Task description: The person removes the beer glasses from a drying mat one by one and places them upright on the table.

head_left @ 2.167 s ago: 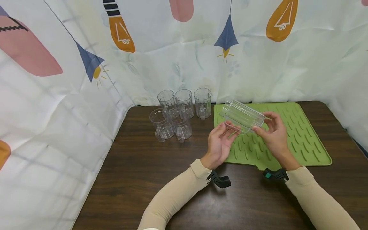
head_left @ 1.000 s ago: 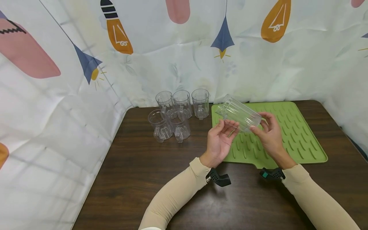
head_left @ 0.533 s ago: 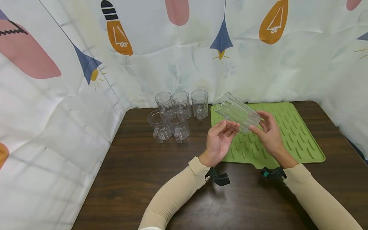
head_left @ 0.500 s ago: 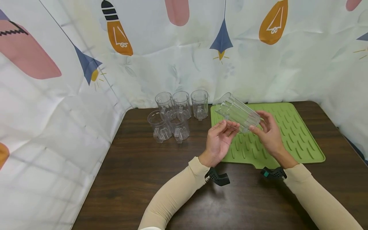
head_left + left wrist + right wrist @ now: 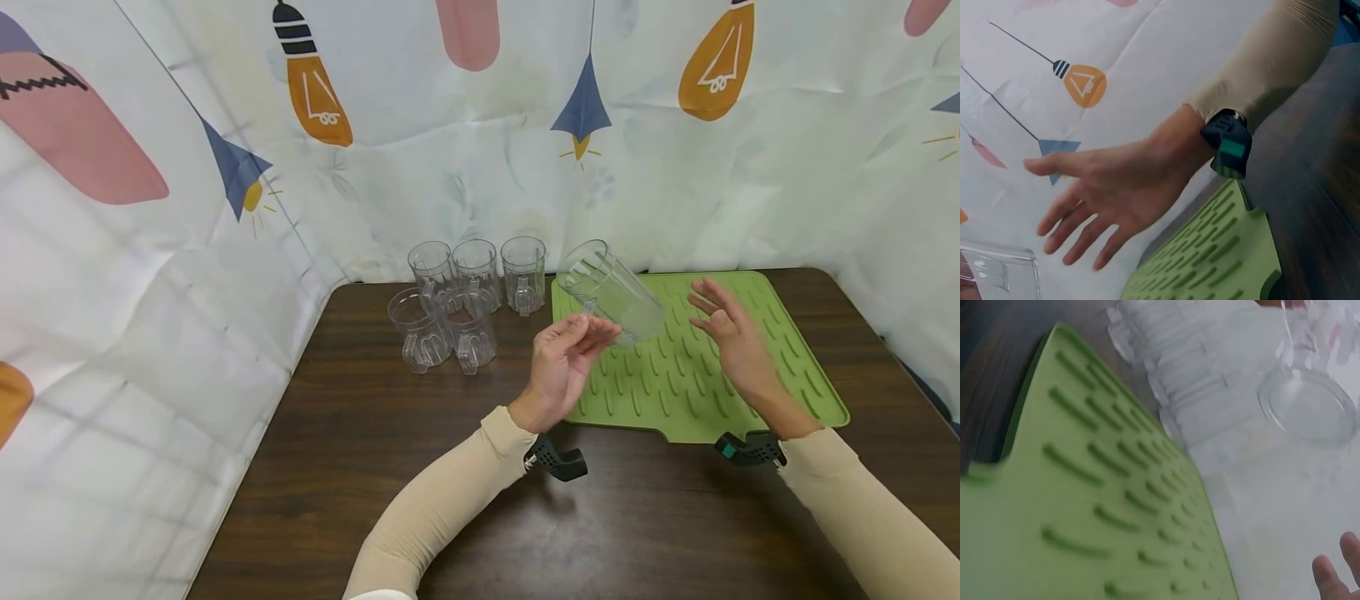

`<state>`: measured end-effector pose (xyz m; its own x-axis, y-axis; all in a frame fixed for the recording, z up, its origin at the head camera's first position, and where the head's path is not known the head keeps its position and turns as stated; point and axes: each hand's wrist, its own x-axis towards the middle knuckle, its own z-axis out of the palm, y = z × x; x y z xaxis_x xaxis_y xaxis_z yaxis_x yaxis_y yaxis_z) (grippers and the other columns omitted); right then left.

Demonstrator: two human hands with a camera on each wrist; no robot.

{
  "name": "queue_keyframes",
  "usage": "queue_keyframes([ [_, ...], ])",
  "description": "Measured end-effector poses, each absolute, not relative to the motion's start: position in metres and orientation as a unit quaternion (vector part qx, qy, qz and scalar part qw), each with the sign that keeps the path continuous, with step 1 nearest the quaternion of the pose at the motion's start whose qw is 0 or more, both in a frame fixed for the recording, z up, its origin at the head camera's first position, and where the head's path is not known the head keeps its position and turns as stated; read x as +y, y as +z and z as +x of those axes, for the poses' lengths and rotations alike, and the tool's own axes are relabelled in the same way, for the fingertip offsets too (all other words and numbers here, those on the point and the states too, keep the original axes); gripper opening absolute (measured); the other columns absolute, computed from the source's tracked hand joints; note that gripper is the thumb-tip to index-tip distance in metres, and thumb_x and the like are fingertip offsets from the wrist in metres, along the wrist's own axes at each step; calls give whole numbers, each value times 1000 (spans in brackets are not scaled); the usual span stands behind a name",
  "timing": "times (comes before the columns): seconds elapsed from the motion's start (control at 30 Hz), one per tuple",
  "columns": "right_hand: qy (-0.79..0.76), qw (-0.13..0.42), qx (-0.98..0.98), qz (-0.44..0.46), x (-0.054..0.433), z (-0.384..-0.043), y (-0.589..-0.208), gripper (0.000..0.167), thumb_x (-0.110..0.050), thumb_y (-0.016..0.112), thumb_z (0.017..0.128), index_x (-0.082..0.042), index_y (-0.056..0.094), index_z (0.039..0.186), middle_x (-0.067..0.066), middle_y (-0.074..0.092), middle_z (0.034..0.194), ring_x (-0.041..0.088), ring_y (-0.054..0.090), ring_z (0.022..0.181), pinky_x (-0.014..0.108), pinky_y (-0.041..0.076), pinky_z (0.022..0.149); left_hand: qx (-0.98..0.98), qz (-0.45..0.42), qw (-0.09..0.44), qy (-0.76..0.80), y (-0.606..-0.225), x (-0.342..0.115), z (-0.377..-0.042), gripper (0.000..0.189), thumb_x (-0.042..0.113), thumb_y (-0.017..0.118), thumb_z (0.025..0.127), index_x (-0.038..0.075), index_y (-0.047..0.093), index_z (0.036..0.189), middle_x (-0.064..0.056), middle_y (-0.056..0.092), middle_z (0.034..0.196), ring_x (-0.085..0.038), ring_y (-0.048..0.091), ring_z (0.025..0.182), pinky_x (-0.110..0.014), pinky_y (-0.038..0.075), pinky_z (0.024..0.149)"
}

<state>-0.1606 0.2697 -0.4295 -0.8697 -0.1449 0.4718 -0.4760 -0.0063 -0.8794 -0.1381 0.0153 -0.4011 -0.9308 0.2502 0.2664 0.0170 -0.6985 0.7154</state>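
Observation:
In the head view a clear mug point(image 5: 617, 293) hangs tilted over the green mat, its mouth toward the upper left. My left hand point(image 5: 558, 360) grips it by the handle side, and the handle is partly hidden by the fingers. To the right of the mug's base my right hand point(image 5: 738, 343) is apart from it, fingers spread and holding nothing. The left wrist view shows that same right hand point(image 5: 1119, 181) spread out, with the mug's base point(image 5: 1022, 275) at the lower left. In the right wrist view the mug's round base point(image 5: 1307, 406) faces the camera.
A ribbed green drying mat point(image 5: 697, 392) lies on the dark wooden table point(image 5: 420, 450). Several clear mugs stand upright left of it, the nearest to the mat being one mug point(image 5: 523, 275) in the back row. A patterned white curtain point(image 5: 480, 167) rises behind the table.
My right hand has let go of the mug's base and moved away to the right. The mug has turned so its mouth faces further up, and it stays in my left hand.

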Motion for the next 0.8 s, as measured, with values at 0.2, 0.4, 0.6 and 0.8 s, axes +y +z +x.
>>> queue_keyframes([
  [0.2,564,137,-788,207,295,-159,-428,52,-23,29,115,-9,23,165,-18,38,159,-12,39,140,3,39,103,415,184,44,890,-402,8,-140,38,6,44,108,20,75,92,9,79,92,-5,76,94,-24,60,98],
  [0.4,508,120,-829,199,321,-156,-432,55,-31,21,116,-13,15,167,-2,25,172,-9,30,148,-4,29,104,447,185,30,875,-406,-1,-143,35,3,46,107,17,74,93,8,79,93,-6,76,94,-24,60,97],
  [0.6,414,66,-899,130,348,-151,-436,54,-45,22,113,-40,8,165,17,16,174,53,32,150,61,35,117,473,190,22,860,-413,-15,-145,27,8,50,108,16,74,97,8,78,96,-7,76,96,-26,60,99],
  [0.8,365,47,-920,136,369,-150,-445,64,-42,32,113,-34,-2,167,19,0,175,62,6,154,86,8,113,493,197,12,847,-418,-26,-146,19,11,56,107,14,73,99,7,79,97,-8,76,98,-26,59,100],
])
